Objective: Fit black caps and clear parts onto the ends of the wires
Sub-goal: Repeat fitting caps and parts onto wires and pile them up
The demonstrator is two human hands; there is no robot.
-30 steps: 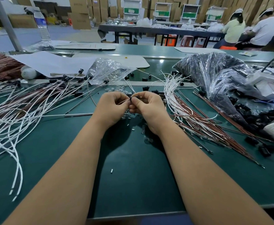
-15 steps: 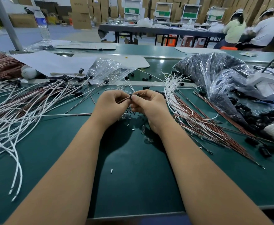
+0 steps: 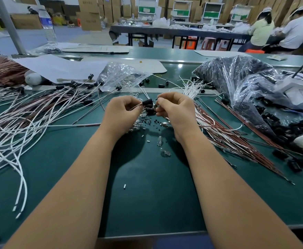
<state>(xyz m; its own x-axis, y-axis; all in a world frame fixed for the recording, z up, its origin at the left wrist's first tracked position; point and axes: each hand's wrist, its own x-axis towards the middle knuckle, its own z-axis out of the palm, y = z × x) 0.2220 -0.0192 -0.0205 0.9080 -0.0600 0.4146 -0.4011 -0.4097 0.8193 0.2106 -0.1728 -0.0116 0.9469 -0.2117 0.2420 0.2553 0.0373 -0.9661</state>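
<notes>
My left hand (image 3: 123,112) pinches a thin brown-and-white wire with a black cap (image 3: 147,102) on it, held just above the green table (image 3: 147,194). My right hand (image 3: 175,110) pinches the wire's tip that sticks out past the cap. Loose black caps (image 3: 150,110) and small clear parts (image 3: 159,141) lie on the table under and just in front of both hands. Capped wires (image 3: 39,112) fan out on the left. Uncapped wires (image 3: 219,128) lie in a bundle on the right.
A clear bag of clear parts (image 3: 122,76) lies behind my hands. A large bag of black caps (image 3: 245,83) spills at right, beside white devices (image 3: 298,90). White paper sheets (image 3: 53,67) and a water bottle (image 3: 47,26) stand at back left. Two people sit far right.
My hands have drawn slightly apart and lifted a little; the black cap now shows between them on the wire, where before my fingers were close together and hid it.
</notes>
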